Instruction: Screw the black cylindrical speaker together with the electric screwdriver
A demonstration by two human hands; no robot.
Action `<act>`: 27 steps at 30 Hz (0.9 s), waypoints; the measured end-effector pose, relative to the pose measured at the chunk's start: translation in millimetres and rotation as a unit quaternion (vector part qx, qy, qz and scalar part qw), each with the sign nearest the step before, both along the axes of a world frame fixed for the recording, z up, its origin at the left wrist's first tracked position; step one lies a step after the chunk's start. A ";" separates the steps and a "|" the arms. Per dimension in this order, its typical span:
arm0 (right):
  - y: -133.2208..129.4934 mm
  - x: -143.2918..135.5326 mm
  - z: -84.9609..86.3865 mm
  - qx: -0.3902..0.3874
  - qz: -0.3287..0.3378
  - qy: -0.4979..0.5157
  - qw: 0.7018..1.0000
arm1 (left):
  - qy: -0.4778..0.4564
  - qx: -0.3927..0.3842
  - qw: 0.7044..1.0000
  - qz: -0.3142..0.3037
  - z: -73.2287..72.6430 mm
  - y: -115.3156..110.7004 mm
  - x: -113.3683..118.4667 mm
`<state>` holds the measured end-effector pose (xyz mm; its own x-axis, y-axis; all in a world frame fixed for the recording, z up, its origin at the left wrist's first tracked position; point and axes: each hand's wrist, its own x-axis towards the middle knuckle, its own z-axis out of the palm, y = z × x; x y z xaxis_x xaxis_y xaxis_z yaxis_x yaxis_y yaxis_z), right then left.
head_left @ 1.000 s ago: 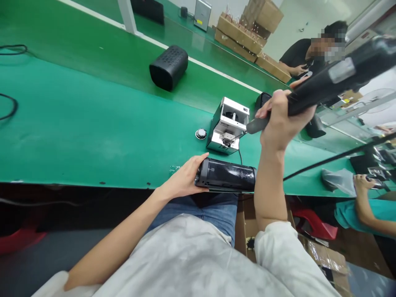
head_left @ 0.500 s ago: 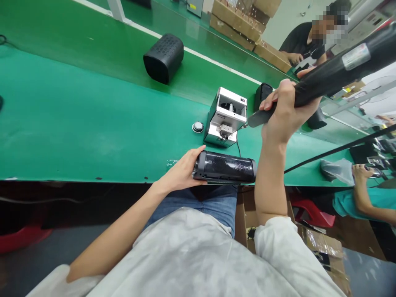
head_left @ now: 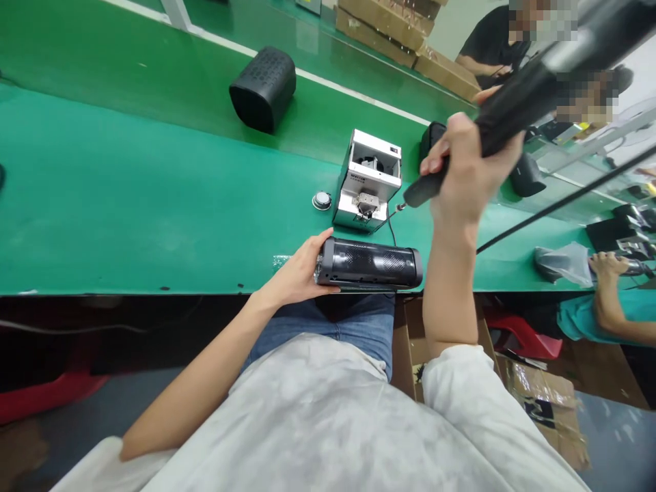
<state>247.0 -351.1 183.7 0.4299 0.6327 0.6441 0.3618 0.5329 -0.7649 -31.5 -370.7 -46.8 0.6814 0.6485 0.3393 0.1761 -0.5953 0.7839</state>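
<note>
Left grip [head_left: 300, 275] clasped round left end of black speaker [head_left: 373, 264]; right grip [head_left: 465, 167] wrapped about black driver [head_left: 527, 96].

Blurred black tool [head_left: 536, 89], end cut off, machine lettering [head_left: 357, 178] unreadable

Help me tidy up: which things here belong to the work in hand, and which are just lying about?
Likely in use:
black housing, in left hand
black driver tool, in right hand
silver machine, near its tip

Seemingly lying about:
patterned black case
cardboard boxes

Cardboard boxes [head_left: 379, 42] at the back, a red stool [head_left: 536, 341] near a taped carton [head_left: 561, 396].
</note>
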 end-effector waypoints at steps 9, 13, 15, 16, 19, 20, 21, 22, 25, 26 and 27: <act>-131.3 -37.6 47.3 0.093 -0.038 0.066 0.993 | 0.046 -0.047 0.998 0.008 37.4 -9.3 0.0; -147.5 -43.8 35.9 0.068 -0.002 0.083 0.994 | 0.032 -0.035 0.999 0.008 42.6 -8.8 2.1; -149.1 -44.1 30.6 0.054 0.022 0.082 0.995 | 0.023 -0.035 0.999 0.010 42.7 -8.6 2.2; -149.0 -43.9 28.3 0.056 0.032 0.078 0.995 | 0.021 -0.037 0.999 0.012 42.5 -8.7 2.0; -147.1 -43.3 21.9 0.071 0.037 0.062 0.995 | 0.028 -0.047 0.998 0.016 39.8 -9.8 1.0; -146.0 -43.1 19.2 0.066 0.027 0.054 0.996 | 0.033 -0.050 0.998 0.016 37.6 -10.2 0.9; -144.9 -42.7 16.0 0.059 0.014 0.045 0.997 | 0.038 -0.052 0.998 0.015 34.5 -10.4 1.1; -143.8 -42.1 12.1 0.054 0.006 0.036 0.998 | 0.042 -0.056 0.997 0.014 30.7 -10.4 1.5; -144.0 -39.7 -2.0 0.042 0.035 0.030 0.998 | 0.012 -0.072 0.997 0.025 18.3 -9.2 2.8; -145.8 -39.5 -6.3 0.032 0.059 0.034 0.997 | -0.011 -0.071 0.997 0.020 15.5 -9.2 2.5; -148.1 -39.7 -10.0 0.020 0.078 0.043 0.996 | -0.032 -0.063 0.997 0.010 14.1 -9.7 1.6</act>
<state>207.3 -499.3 173.7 0.3825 0.6704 0.6359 0.2064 0.6088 -0.7660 -29.9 -380.4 -32.7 0.6470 0.7026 0.2963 0.1340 -0.4874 0.8629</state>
